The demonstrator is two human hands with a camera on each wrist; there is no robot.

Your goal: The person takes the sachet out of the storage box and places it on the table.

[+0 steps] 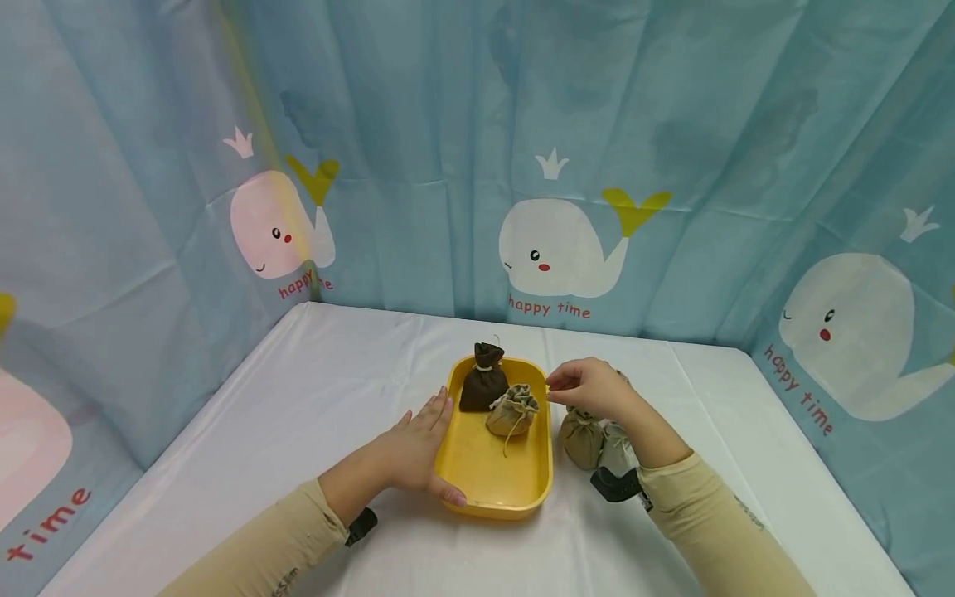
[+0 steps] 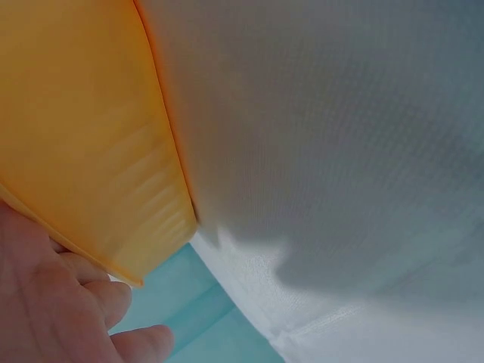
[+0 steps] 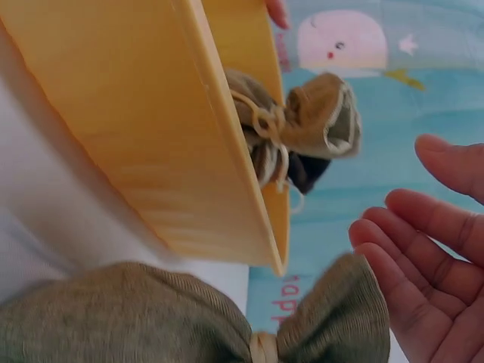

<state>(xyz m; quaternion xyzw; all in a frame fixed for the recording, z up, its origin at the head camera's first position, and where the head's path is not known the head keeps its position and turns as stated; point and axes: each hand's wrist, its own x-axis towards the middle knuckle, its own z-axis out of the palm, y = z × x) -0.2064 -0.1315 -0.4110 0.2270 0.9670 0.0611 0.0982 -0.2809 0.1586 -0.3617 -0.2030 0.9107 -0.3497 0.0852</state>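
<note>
A yellow plastic tub (image 1: pixel 488 474) stands on the table. In it, a dark brown drawstring pouch (image 1: pixel 483 391) sits at the far end, with a khaki drawstring pouch (image 1: pixel 511 414) beside it. My left hand (image 1: pixel 413 448) rests along the tub's left rim, fingers extended and thumb at the near corner. Just beyond the right rim hovers my right hand (image 1: pixel 593 388), fingers loosely bent; the right wrist view shows its palm bare. Below that hand, outside the tub, are an olive-brown pouch (image 1: pixel 582 441) and a pale grey pouch (image 1: pixel 616 449), both partly covered by hand and wrist.
A white cloth (image 1: pixel 298 431) covers the table. Blue curtains (image 1: pixel 418 166) printed with whales hang behind it and along both sides. Black straps (image 1: pixel 616 484) are on both wrists, close to the tan sleeves.
</note>
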